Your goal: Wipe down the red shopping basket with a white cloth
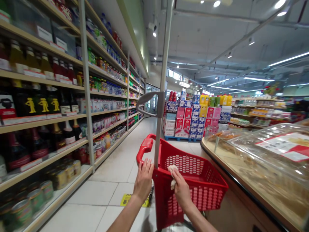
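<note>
A red rolling shopping basket [188, 180] with perforated sides stands in front of me, its grey pull handle [150, 103] extended upward on a metal pole. My left hand [144, 181] lies with its fingers stretched out against the lower end of the basket's red carry handle [145, 146], left of the pole. Between the fingers of my right hand [181, 189] is a crumpled white cloth [173, 169], pressed at the basket's near rim. Part of the cloth is hidden behind those fingers. No goods show in the visible part of the basket.
Shelves of bottles and cans [43, 106] line the left side. Close on the right is a display counter [241, 180] with clear plastic covers [272, 151]. Stacked drink cartons [185, 120] stand ahead. A yellow sticker [126, 199] marks the tiled floor.
</note>
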The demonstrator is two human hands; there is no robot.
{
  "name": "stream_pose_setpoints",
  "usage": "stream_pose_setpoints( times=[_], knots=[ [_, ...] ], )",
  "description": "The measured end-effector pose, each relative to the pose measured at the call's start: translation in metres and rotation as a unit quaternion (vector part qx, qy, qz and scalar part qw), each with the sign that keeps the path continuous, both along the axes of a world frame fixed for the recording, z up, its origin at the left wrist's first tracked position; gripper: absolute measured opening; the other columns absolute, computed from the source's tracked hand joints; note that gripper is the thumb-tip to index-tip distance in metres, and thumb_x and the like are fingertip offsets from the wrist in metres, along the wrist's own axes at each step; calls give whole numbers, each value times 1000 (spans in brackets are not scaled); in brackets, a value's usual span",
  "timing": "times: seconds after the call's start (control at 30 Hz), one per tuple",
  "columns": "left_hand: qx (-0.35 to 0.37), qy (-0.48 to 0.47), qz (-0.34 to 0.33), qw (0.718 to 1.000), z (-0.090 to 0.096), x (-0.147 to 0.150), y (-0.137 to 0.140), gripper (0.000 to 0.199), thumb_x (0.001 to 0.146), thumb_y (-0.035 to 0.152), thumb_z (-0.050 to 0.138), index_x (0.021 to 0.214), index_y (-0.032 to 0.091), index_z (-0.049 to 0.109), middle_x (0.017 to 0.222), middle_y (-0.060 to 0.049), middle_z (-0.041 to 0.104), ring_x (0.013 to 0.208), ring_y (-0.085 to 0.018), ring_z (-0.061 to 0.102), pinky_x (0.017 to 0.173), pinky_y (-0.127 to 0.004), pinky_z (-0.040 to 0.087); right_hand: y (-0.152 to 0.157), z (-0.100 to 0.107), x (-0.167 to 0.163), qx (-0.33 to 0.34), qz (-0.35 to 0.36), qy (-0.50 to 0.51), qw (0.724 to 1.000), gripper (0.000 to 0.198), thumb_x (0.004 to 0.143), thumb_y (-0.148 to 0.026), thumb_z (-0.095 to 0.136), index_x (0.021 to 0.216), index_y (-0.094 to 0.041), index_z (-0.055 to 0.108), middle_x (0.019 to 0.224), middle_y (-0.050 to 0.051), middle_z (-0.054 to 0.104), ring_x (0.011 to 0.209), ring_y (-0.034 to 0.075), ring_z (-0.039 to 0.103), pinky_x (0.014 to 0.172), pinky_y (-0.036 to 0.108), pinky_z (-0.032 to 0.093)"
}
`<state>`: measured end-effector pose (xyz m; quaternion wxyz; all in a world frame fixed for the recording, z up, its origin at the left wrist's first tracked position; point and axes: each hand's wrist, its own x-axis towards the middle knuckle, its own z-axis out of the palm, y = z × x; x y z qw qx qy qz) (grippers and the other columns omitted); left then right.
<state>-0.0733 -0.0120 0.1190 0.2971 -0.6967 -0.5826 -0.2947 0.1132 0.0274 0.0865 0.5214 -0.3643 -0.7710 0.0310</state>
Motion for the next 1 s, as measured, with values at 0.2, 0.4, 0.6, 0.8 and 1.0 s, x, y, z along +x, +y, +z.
stream_pose_setpoints(
  times=[0.2,0.4,0.6,0.8,1.0],
  knots=[
    [-13,0,7,1000,-3,6,3,59,63,-1,35,120,11,46,131,-11,43,127,-24,27,105,-43,22,2,144,-45,200,37,19,979,49,82,-5,33,125,-25,43,133,0,39,127,18,27,103,42,30],
    [-37,1,5,999,1,6,3,53,66,3,36,118,8,48,129,-13,45,125,-26,30,103,-44,24,13,123,-50,242,95,-215,941,42,85,-8,35,124,-20,44,125,3,49,126,17,28,106,39,26],
    [-64,4,8,998,2,7,4,58,64,2,38,121,9,44,131,-12,42,127,-24,26,105,-44,23,16,87,-44,247,84,-303,917,44,84,-8,37,127,-18,40,127,4,47,125,17,31,107,40,24],
    [-74,-9,19,997,3,7,2,57,64,1,37,120,11,45,130,-10,44,127,-22,27,105,-42,22,10,51,-40,238,67,-172,953,44,85,-10,37,128,-20,38,125,5,49,124,16,33,101,36,35],
    [-48,-20,22,998,7,8,1,50,68,3,35,115,13,51,125,-10,50,123,-22,35,104,-42,25,-4,1,-49,149,16,-46,988,43,82,-8,39,122,-22,46,124,8,50,118,19,42,96,39,40]
  ],
)
